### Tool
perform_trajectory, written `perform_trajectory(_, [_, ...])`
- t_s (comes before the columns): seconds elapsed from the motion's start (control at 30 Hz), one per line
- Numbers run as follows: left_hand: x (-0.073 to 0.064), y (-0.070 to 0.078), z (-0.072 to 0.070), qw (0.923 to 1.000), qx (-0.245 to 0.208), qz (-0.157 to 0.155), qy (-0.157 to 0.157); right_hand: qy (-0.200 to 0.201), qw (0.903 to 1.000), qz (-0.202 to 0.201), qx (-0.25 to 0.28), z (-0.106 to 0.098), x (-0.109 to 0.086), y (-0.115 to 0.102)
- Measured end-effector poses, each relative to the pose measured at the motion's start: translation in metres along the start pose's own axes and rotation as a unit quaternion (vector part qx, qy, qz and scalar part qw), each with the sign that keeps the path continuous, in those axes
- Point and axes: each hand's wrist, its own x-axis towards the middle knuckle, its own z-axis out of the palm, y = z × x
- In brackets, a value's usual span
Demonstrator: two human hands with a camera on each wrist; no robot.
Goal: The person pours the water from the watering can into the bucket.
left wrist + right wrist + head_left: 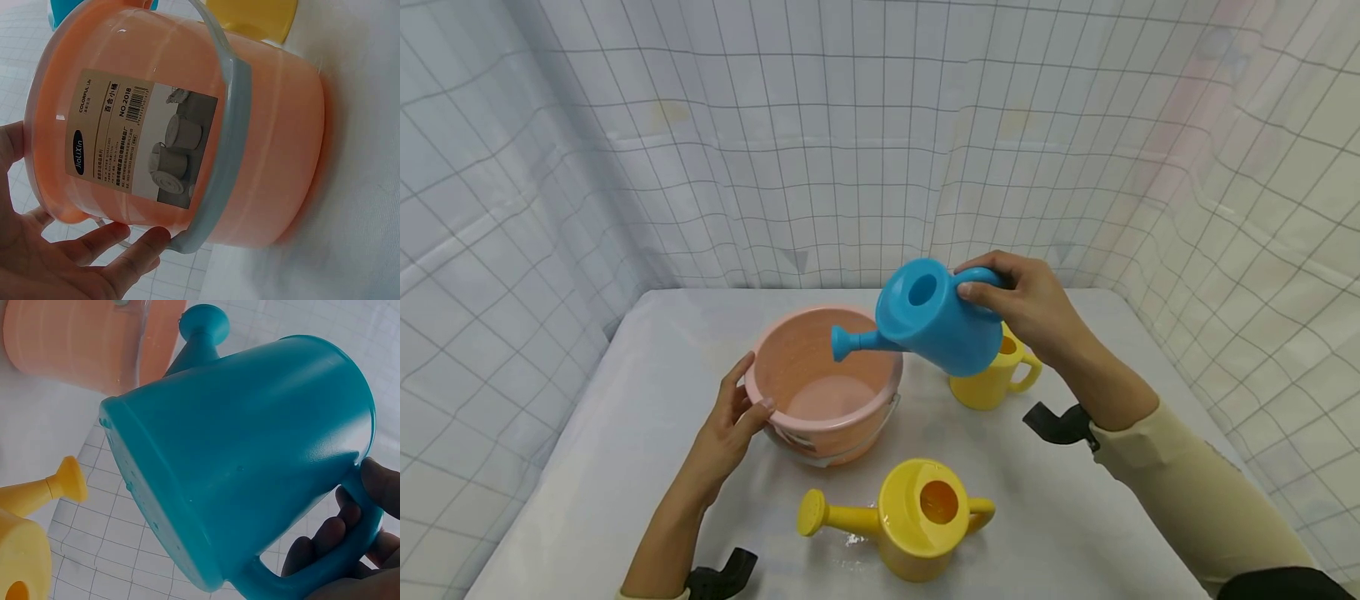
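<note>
My right hand (pixel 1030 300) grips the handle of a blue watering can (pixel 951 325), fingers curled round it. The can is held in the air, tilted, with its spout over the opening of a pink bucket (pixel 827 429). Droplets cling to the can's base in the right wrist view. On the left, my left hand (pixel 730 425) holds the bucket by its rim, thumb and fingers against it. The bucket's grey handle (pixel 234 131) hangs down its side, next to a paper label (pixel 140 137). No water shows coming from the spout.
A yellow watering can (pixel 925 521) stands at the front of the white table (pixel 1060 517), with a wet patch beside its spout. Another yellow vessel (pixel 988 383) stands behind the blue can, partly hidden. White gridded curtains (pixel 865 150) enclose the back and sides.
</note>
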Motion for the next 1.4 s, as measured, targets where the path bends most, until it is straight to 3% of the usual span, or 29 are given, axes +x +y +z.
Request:
perform_trajectory(0.37, [-0.001, 0.0, 0.0, 1.0, -0.001, -0.004, 0.002, -0.016, 0.9992, 0.007, -0.035, 0.001, 0.006, -0.007])
perform_trajectory(1.4, [-0.001, 0.0, 0.001, 1.0, 0.004, -0.008, 0.004, -0.015, 0.9988, 0.001, -0.047, 0.0, 0.01, -0.014])
